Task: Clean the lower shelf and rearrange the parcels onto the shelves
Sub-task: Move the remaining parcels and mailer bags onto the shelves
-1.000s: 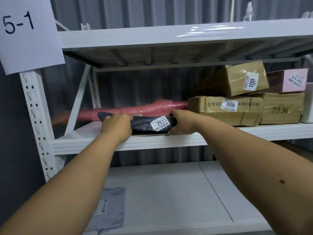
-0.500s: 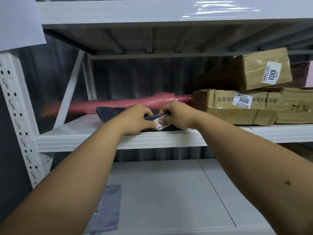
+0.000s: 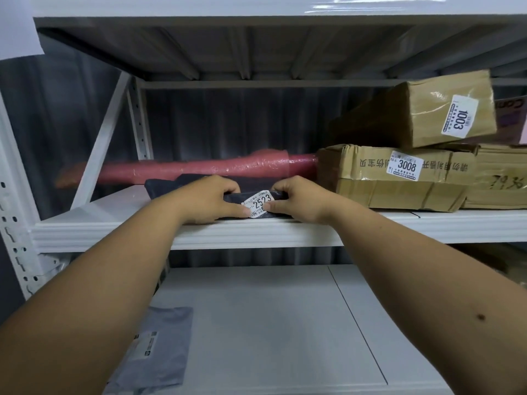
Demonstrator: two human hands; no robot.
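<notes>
A dark soft parcel with a white label reading 2523 lies at the front of the middle shelf. My left hand grips its left part and my right hand grips its right end, thumbs on either side of the label. Behind it lies a long pink wrapped roll. To the right, cardboard box 3008 sits on the shelf with box 1003 tilted on top. The lower shelf holds a flat grey mailer bag at its left front.
More brown boxes and a pink-labelled one stand at the far right of the middle shelf. A white perforated upright and a diagonal brace frame the left side. The upper shelf runs overhead.
Both hands slid inward along the dark parcel toward its label, and the label now faces me again. The view has moved closer to the shelf.
</notes>
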